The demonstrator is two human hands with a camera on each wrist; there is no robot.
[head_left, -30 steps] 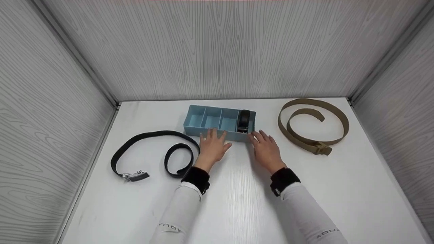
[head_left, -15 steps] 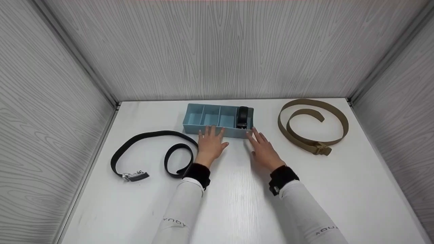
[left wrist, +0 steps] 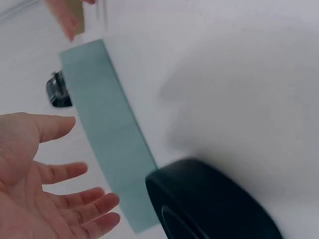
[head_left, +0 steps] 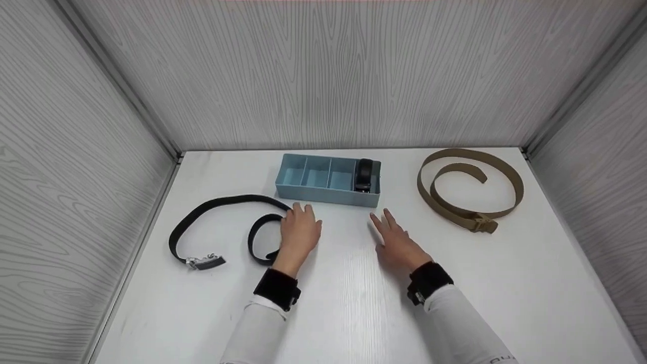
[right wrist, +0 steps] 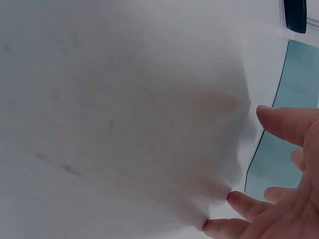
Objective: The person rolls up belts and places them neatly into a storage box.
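Note:
In the head view my left hand (head_left: pixel 301 230) hovers beside the inner coil of a black belt (head_left: pixel 173 242). The belt lies loosely spiralled at the left, its silver buckle (head_left: pixel 206 262) toward the front. Relaxed fingers with nothing between them show in the left wrist view, the belt (left wrist: pixel 214 199) curving close by. My right hand (head_left: pixel 400 245) is spread over the table, fingers extended, a short way in front of a blue divided box (head_left: pixel 328 195). A rolled black belt (head_left: pixel 364 174) stands upright in the box's rightmost compartment.
A tan belt (head_left: pixel 518 187) lies loosely coiled on the right of the white table (head_left: pixel 349 303), its buckle end toward the front. Grey wood-grain panels (head_left: pixel 323 76) rise behind and along both sides.
The box slid slightly back under both hands, then both let go. My left hand has drawn back and left toward the black belt; my right hand has backed away toward the front.

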